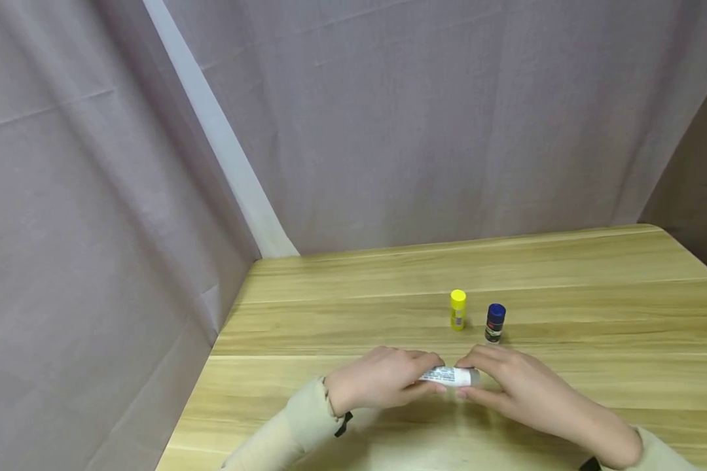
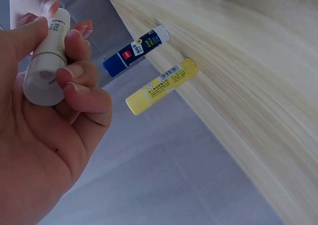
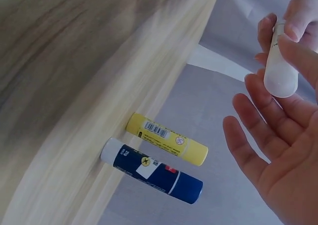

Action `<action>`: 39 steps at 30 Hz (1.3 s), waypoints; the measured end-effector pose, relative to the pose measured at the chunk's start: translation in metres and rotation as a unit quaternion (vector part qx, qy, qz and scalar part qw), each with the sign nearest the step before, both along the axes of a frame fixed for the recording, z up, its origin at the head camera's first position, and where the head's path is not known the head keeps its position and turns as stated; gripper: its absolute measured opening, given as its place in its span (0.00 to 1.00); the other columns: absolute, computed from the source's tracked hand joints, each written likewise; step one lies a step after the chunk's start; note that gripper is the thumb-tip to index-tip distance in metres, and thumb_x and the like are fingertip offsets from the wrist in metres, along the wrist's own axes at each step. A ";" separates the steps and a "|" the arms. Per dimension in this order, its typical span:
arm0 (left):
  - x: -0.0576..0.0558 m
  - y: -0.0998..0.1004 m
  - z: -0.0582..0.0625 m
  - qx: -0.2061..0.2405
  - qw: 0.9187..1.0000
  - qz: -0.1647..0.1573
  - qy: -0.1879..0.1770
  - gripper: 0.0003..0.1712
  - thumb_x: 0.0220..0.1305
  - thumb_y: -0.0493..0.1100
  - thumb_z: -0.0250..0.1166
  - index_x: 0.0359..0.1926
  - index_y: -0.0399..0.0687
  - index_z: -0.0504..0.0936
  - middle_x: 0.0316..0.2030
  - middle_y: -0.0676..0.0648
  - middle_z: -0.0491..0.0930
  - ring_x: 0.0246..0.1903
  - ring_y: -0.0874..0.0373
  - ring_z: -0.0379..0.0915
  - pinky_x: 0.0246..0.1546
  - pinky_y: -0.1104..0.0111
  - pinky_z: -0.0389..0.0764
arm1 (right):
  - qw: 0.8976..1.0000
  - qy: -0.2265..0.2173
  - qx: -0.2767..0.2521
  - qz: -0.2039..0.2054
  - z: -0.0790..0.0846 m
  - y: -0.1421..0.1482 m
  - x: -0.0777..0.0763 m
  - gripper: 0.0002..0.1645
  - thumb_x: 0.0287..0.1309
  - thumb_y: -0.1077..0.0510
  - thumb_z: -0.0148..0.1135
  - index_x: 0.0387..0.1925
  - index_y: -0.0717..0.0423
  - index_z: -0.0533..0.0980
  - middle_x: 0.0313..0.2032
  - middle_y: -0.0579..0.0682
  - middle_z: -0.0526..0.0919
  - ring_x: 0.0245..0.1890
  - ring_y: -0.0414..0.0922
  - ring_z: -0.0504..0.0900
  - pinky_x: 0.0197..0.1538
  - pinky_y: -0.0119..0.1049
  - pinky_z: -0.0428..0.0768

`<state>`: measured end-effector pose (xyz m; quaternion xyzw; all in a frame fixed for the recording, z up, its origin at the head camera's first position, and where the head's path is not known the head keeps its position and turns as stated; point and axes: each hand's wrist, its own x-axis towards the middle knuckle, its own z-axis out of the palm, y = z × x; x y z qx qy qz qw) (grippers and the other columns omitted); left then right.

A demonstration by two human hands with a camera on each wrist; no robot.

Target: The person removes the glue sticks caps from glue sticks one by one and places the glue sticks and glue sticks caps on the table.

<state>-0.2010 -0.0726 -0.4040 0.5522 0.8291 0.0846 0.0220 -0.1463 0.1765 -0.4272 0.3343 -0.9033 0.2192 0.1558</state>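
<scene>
Two bare hands meet above the near part of a wood-grained desk (image 1: 306, 307), holding a white tube (image 1: 448, 375) sideways between them. Whether the tube touches the desk, I cannot tell. The left hand (image 1: 385, 376) has its fingers and thumb curled round the tube's left end. The right hand (image 1: 521, 386) pinches the right end between thumb and forefinger, its other fingers spread apart. Small print runs along the tube's side, and a thin gold line rings it near the left end.

Beyond the hands, a yellow tube (image 1: 457, 311) stands upright. To its right and slightly nearer, a blue tube (image 1: 495, 322) with a pale base also stands upright, labelled "glue stick"; the two stand near each other, not touching. A grey curtain (image 1: 448, 131) hangs along the far and left sides.

The white tube is probably a glue stick too: light, with a stiff plastic shell, not very fragile, but smooth enough to twist or slide in a loose hold. The best place to grasp it seems to be the straight barrel on either side of the gold line; the smooth right tip likely offers less grip.
</scene>
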 end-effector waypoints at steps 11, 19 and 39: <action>-0.003 -0.011 -0.005 0.019 1.000 0.005 -0.004 0.17 0.76 0.54 0.56 0.54 0.50 0.78 0.40 0.59 0.81 0.29 0.74 0.67 0.31 0.84 0.70 | 0.999 0.032 -0.007 -0.013 -0.006 0.026 0.003 0.17 0.54 0.47 0.76 0.45 0.42 0.83 0.44 0.32 0.82 0.41 0.36 0.82 0.39 0.38 0.83; -0.004 -0.029 -0.004 0.037 0.999 0.025 -0.016 0.16 0.76 0.55 0.56 0.53 0.50 0.77 0.38 0.60 0.78 0.30 0.73 0.67 0.32 0.82 0.70 | 0.994 0.032 0.014 -0.108 -0.009 0.079 0.010 0.21 0.48 0.47 0.80 0.45 0.42 0.84 0.45 0.35 0.81 0.42 0.40 0.83 0.38 0.41 0.84; -0.007 -0.043 -0.002 0.034 0.999 0.034 -0.004 0.16 0.74 0.54 0.59 0.53 0.51 0.79 0.39 0.60 0.80 0.29 0.73 0.65 0.30 0.83 0.67 | 0.978 0.139 -0.076 -0.133 -0.004 0.147 0.017 0.30 0.29 0.45 0.84 0.38 0.51 0.84 0.33 0.29 0.75 0.32 0.27 0.68 0.32 0.18 0.67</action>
